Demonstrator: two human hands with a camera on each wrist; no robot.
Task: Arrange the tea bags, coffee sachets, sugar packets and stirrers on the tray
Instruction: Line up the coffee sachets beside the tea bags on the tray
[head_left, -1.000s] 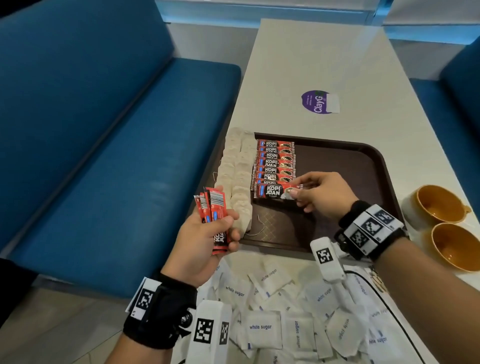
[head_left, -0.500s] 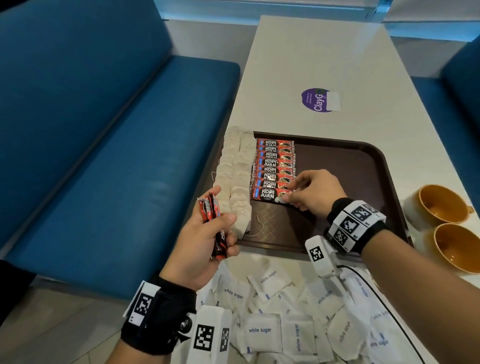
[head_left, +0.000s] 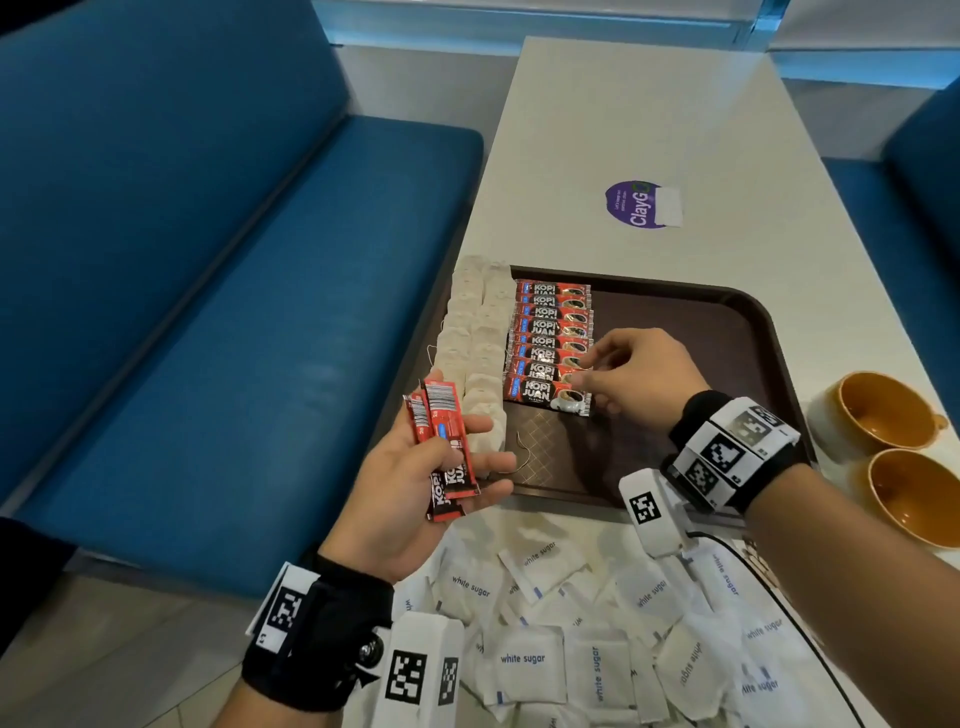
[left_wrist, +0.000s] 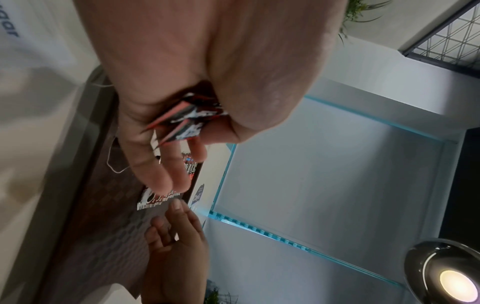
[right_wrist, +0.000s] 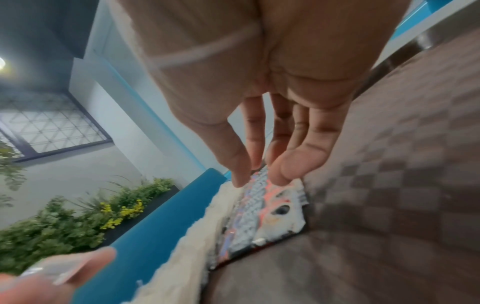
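A brown tray (head_left: 675, 338) carries two columns of pale tea bags (head_left: 478, 338) along its left side and a column of red coffee sachets (head_left: 550, 343) beside them. My right hand (head_left: 595, 382) hovers over the tray, fingers relaxed, its fingertips touching the right ends of the nearest sachets (right_wrist: 272, 209). My left hand (head_left: 488, 452), just off the tray's near left corner, holds a few more coffee sachets (head_left: 447, 441) under its thumb; they also show in the left wrist view (left_wrist: 187, 121). White sugar packets (head_left: 524, 660) lie heaped on the table in front of the tray. No stirrers show.
Two orange cups (head_left: 878, 410) (head_left: 914, 493) stand right of the tray. A purple sticker (head_left: 641, 203) lies on the white table beyond it. A blue bench (head_left: 234, 312) runs along the left, below the table's edge. A black cable crosses the sugar pile.
My right hand has let go of the nearest sachet, which now lies at the near end of the column, and touches the sachets' ends. My left hand has tipped its sachets flatter.
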